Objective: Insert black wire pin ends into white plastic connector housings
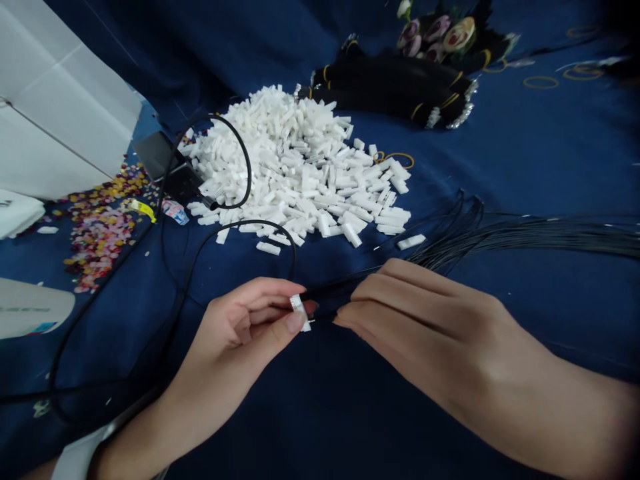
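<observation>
Left hand pinches a white multi-pin connector housing between thumb and fingers; right hand pinches thin black wires narrowly, ends just beside the housing. Risk: a loose pinch lets strands slip or miss the housing. Farther off, loose white housings heap directly on navy cloth, black cable looping over them; white carton, contents hidden.

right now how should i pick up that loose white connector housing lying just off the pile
Pinch the white plastic connector housing across its two long sides, coming from above. It lies flat on the blue cloth, apart from the pile, and its narrow bar shape leaves room for fingertips.
</observation>
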The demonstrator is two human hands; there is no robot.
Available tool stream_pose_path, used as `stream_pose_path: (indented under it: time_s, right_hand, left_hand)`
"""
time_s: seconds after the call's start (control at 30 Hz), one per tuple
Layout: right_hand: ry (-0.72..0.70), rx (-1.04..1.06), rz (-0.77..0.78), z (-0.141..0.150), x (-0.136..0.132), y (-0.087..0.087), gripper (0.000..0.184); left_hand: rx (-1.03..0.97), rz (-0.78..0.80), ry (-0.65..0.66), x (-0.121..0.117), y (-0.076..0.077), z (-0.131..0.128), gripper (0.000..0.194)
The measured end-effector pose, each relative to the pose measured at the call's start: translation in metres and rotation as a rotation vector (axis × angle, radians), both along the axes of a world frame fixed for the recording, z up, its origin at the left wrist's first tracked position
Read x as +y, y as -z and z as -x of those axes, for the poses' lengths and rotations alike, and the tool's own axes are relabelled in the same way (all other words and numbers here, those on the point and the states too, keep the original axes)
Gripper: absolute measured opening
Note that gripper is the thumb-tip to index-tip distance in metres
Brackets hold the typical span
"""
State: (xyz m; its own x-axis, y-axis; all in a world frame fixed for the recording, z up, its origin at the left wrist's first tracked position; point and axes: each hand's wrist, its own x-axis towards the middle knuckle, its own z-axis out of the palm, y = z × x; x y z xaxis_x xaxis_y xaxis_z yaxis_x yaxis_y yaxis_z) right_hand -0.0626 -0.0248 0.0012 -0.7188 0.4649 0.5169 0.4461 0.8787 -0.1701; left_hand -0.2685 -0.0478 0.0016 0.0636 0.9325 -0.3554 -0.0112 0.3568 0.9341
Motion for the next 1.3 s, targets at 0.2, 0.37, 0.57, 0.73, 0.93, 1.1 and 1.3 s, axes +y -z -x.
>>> stream_pose_path:
  time_s: [0.2, 0.37, 0.57, 0.73, 0.93, 1.1, 1.3]
  right_hand:
    - [-0.025, -0.012, 0.019, -0.0025, 0.0030, 0.0008, 0.033]
    - [-0.032, -0.011, 0.024, -0.0005, 0.0032, 0.0002, 0.032]
    - [-0.042, -0.044, 0.089, 0.0006, 0.0034, -0.0027, 0.028]
    - [-0.017, -0.061, 0.097, -0.0007, 0.0043, -0.0040, 0.029]
    - [-0.039, -0.053, 0.100, 0.0007, 0.0054, -0.0025, 0.027]
    - [-0.067, -0.012, 0.098, 0.0015, 0.0043, 0.0008, 0.025]
    - [-0.054, 0.021, 0.103, 0.0040, 0.0039, 0.0028, 0.020]
  left_hand:
    - [-0.001, -0.008, 0.001, 0.0003, 0.0020, 0.0003, 0.011]
    - [-0.009, 0.003, 0.009, 0.0000, 0.0022, 0.0006, 0.011]
    - [-0.010, 0.008, 0.000, -0.0006, 0.0011, 0.0000, 0.010]
    - [-0.016, 0.014, 0.006, -0.0004, 0.0020, -0.0005, 0.011]
    - [-0.016, 0.011, 0.006, 0.0005, 0.0015, 0.0001, 0.012]
    - [-0.017, -0.002, 0.005, 0.0004, 0.0021, -0.0005, 0.011]
    - [-0.055, -0.019, -0.035, -0.0023, 0.0028, -0.0026, 0.013]
